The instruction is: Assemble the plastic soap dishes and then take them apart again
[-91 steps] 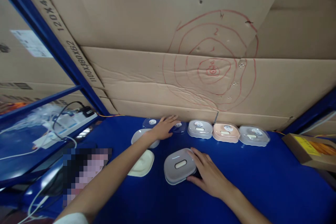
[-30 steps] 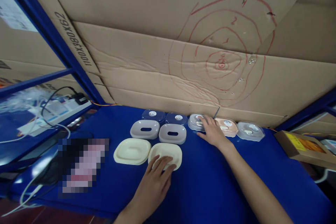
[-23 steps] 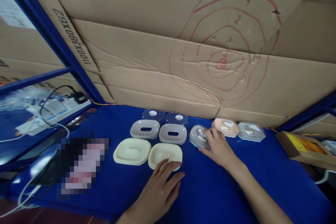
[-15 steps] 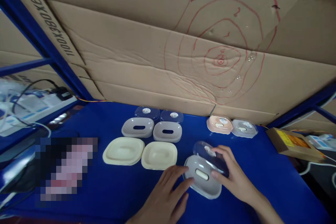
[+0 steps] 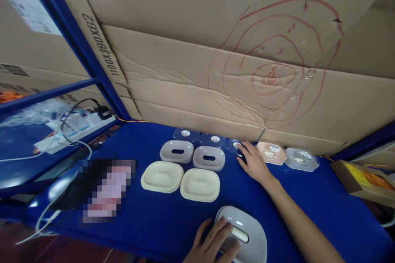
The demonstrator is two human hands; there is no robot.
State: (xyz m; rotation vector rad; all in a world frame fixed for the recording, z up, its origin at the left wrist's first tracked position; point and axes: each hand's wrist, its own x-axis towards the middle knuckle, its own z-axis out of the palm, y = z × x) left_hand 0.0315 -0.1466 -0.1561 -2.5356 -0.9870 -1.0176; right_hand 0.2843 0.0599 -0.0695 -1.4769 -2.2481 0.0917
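Right hand at clear cover, back row; looks like a set-down, can't tell if pinching. Left hand, fingers spread, on grey dish, near tabletop edge. Clean release calls for straight lift.

Table: blue
Trays: cream
Slotted dishes: lt. grey
Covered dish: peach, white sticker
Cardboard: brn w/ red rings
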